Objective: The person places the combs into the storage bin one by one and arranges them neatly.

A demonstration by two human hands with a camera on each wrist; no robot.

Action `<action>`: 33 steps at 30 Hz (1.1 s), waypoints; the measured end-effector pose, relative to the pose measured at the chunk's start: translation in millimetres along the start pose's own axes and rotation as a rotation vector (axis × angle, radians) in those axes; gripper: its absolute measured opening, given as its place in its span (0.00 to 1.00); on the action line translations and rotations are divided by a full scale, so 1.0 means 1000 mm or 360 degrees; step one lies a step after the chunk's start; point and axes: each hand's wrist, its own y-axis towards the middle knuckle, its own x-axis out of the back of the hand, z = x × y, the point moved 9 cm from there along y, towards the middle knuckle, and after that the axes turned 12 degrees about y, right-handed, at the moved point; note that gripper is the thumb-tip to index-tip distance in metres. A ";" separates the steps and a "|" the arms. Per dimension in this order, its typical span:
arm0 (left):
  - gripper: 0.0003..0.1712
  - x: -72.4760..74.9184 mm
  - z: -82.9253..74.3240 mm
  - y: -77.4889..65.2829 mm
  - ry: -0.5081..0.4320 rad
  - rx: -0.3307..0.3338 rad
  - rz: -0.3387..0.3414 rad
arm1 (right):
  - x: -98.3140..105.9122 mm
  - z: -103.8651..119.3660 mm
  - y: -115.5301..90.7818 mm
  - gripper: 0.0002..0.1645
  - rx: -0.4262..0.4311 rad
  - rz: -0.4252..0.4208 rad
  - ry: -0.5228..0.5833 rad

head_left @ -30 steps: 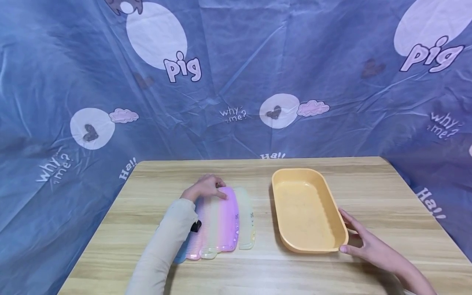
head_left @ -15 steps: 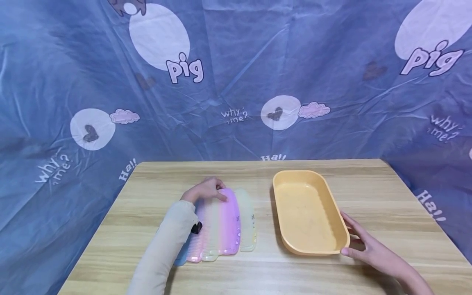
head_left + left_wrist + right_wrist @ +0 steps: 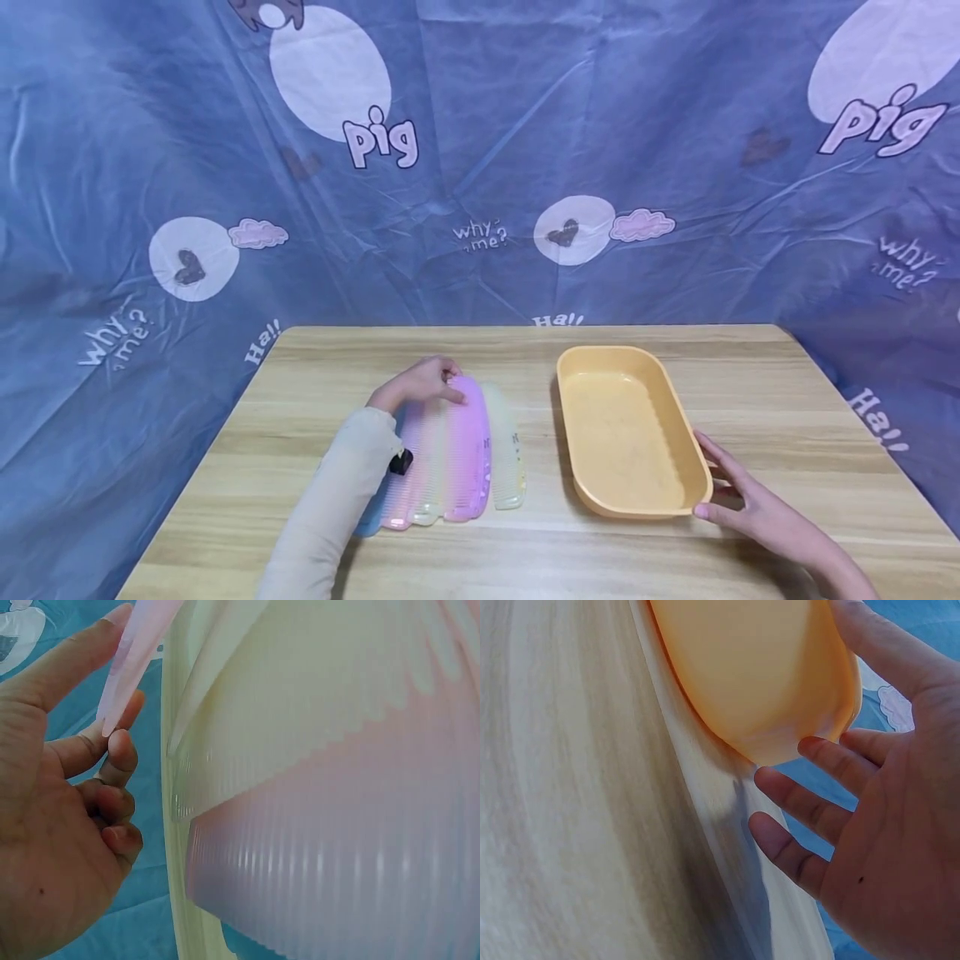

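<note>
In the head view several translucent plastic combs lie side by side and overlapping at the left. My left hand (image 3: 423, 385) pinches the far end of the purple comb (image 3: 471, 450) between thumb and fingers. The left wrist view shows that comb (image 3: 139, 664) edge-on in the pinch, tilted over the others. Left of it are a pale yellow-green comb (image 3: 427, 511), a pink comb (image 3: 396, 518) and a blue comb (image 3: 369, 521) partly under my sleeve. A pale green comb (image 3: 510, 467) lies to its right. My right hand (image 3: 757, 500) touches the yellow tray (image 3: 678, 408) at its near right corner, fingers extended.
The tray stands right of the combs on a light wood table (image 3: 540, 550). A blue printed cloth (image 3: 480, 167) hangs behind and beside the table. A small black block (image 3: 401, 462) sits at my left wrist.
The purple comb's far end has come up slightly in my left hand and shifted a little to the right. My right hand and the tray stay almost still; the head view has moved slightly.
</note>
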 end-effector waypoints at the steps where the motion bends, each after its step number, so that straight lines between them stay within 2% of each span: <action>1: 0.18 0.000 0.000 0.000 -0.0003 0.0000 -0.0009 | 0.000 -0.001 0.000 0.54 -0.0006 0.0001 0.0004; 12: 0.17 -0.006 0.006 -0.001 -0.0031 0.0019 -0.0070 | -0.002 -0.002 -0.001 0.55 0.0047 -0.0002 0.0024; 17: 0.18 -0.003 0.007 -0.001 -0.0097 0.0060 -0.0113 | 0.000 -0.003 -0.001 0.55 0.0061 -0.0004 0.0018; 22: 0.18 -0.001 0.006 -0.003 -0.0181 0.0092 -0.0109 | 0.000 -0.005 -0.002 0.55 0.0070 0.0003 0.0025; 28: 0.23 0.005 0.005 -0.005 -0.0203 0.0127 -0.0151 | 0.002 -0.003 -0.001 0.55 0.0076 -0.0019 -0.0004; 33: 0.28 0.001 0.004 -0.006 -0.0314 0.0148 -0.0111 | 0.001 -0.002 -0.002 0.54 0.0094 -0.0016 -0.0007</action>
